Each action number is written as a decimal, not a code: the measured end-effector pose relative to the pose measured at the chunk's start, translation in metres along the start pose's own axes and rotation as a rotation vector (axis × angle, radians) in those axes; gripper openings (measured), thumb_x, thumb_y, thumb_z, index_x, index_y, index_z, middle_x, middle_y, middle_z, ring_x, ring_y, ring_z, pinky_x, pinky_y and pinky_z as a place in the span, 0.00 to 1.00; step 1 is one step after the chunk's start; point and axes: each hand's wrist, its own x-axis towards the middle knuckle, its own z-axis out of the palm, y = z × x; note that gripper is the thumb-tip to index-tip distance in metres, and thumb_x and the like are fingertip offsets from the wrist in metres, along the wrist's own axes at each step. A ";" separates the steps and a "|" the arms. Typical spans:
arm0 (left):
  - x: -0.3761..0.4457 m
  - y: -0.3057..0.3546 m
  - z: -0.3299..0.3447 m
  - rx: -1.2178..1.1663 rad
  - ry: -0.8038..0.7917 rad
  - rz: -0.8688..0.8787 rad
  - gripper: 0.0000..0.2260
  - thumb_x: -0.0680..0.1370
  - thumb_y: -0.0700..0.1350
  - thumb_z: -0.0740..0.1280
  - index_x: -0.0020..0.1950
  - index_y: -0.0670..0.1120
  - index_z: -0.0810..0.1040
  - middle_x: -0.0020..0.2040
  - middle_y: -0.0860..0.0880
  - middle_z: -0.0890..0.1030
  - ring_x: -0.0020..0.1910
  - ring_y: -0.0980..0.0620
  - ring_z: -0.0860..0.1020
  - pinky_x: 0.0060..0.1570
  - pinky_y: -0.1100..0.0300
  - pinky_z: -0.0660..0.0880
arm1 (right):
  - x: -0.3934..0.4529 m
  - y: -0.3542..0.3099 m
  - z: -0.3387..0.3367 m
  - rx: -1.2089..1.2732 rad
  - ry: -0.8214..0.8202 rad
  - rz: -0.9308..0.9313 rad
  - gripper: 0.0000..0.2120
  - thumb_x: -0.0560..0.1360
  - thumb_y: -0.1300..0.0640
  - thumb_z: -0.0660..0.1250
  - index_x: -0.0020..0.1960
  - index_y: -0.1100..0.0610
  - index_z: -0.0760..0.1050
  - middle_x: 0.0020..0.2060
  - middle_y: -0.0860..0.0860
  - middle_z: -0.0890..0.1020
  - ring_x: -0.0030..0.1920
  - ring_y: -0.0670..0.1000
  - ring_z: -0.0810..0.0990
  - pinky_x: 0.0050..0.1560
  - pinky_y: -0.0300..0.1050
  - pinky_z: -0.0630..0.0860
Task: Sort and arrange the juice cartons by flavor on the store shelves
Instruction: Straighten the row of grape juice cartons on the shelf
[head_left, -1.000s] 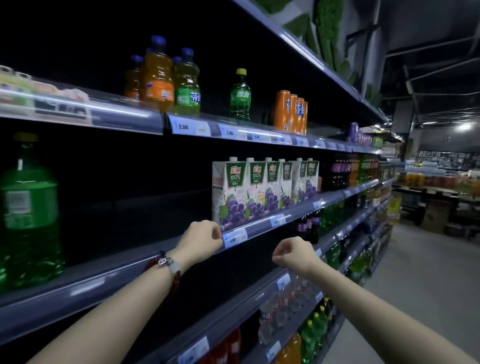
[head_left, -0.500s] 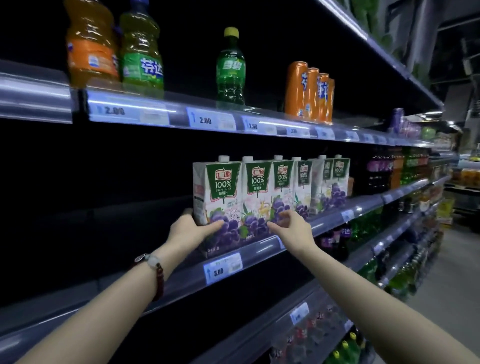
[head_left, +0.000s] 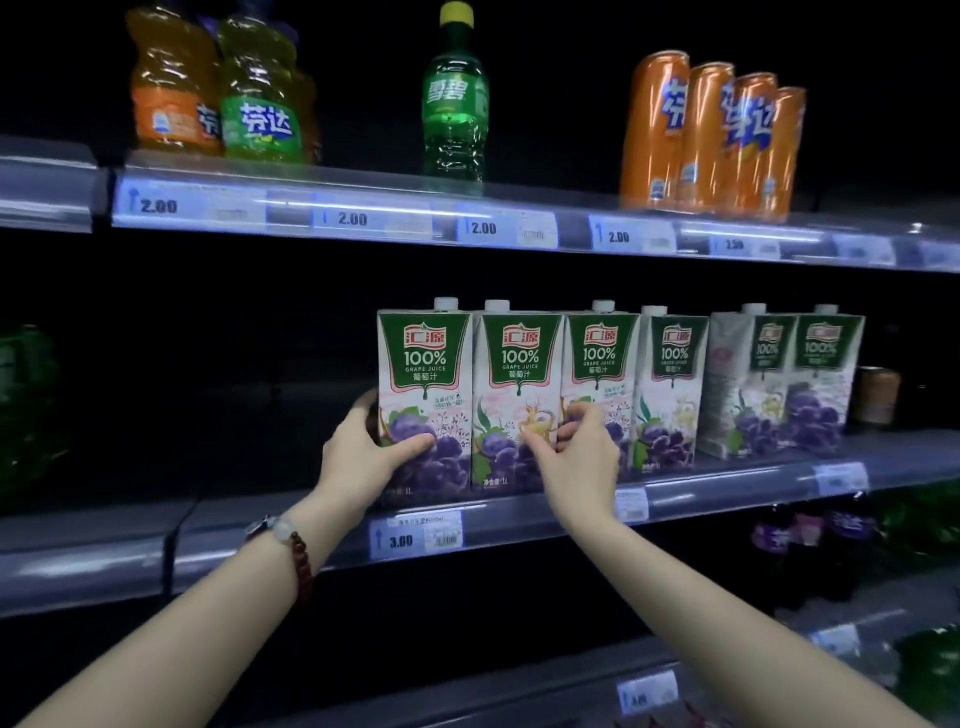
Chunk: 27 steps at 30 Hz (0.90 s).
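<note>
Your left hand (head_left: 363, 457) grips the leftmost grape juice carton (head_left: 423, 400) low on its left edge, thumb across the front over the grape print, fingers (head_left: 363, 402) curled round the side behind it. Your right hand (head_left: 582, 457) is at the seam between the second carton (head_left: 517, 395) and the third carton (head_left: 600, 364), index finger stretched along the second one's lower front, the other fingers curled against the third one's front; looks like a pinch at the third carton's edge, hard to be sure. Six cartons in all stand upright in a row on the middle shelf (head_left: 727, 493), white caps up, green label panels facing you: first four touching side by side, then a small gap, then a pair (head_left: 779, 384) turned slightly so one white side panel shows. Just right of the pair a brown can (head_left: 878, 395), dim. A price tag reading 3.00 (head_left: 415, 535) sits on the shelf edge below the first carton. On the upper shelf (head_left: 571, 228): an orange bottle (head_left: 171, 83) and a yellow-green bottle (head_left: 260, 88) touching, a green bottle (head_left: 454, 98) alone, four orange cans (head_left: 711, 135) packed tight. A bead bracelet (head_left: 301, 566) is on your left wrist. Purple bottles (head_left: 810, 540) sit on the lower shelf at right, blurred.
</note>
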 end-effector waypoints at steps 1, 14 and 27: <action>0.001 0.000 0.000 -0.027 -0.020 -0.020 0.30 0.64 0.50 0.80 0.64 0.52 0.73 0.46 0.58 0.80 0.45 0.58 0.79 0.40 0.67 0.73 | 0.000 0.000 0.001 -0.011 -0.011 -0.007 0.20 0.71 0.50 0.74 0.56 0.56 0.69 0.41 0.49 0.77 0.43 0.49 0.76 0.44 0.42 0.68; -0.001 -0.005 -0.006 -0.150 -0.137 -0.043 0.18 0.66 0.48 0.79 0.53 0.55 0.79 0.47 0.52 0.86 0.47 0.50 0.85 0.50 0.49 0.81 | 0.003 0.009 -0.007 0.062 -0.122 -0.076 0.13 0.73 0.53 0.73 0.50 0.52 0.69 0.44 0.46 0.75 0.40 0.39 0.71 0.37 0.31 0.66; -0.016 0.073 -0.002 0.895 -0.229 -0.194 0.15 0.76 0.53 0.68 0.33 0.47 0.73 0.28 0.50 0.78 0.28 0.53 0.78 0.24 0.64 0.71 | 0.029 0.017 -0.042 0.050 -0.286 -0.148 0.03 0.76 0.57 0.69 0.48 0.55 0.76 0.37 0.43 0.77 0.39 0.38 0.74 0.38 0.27 0.68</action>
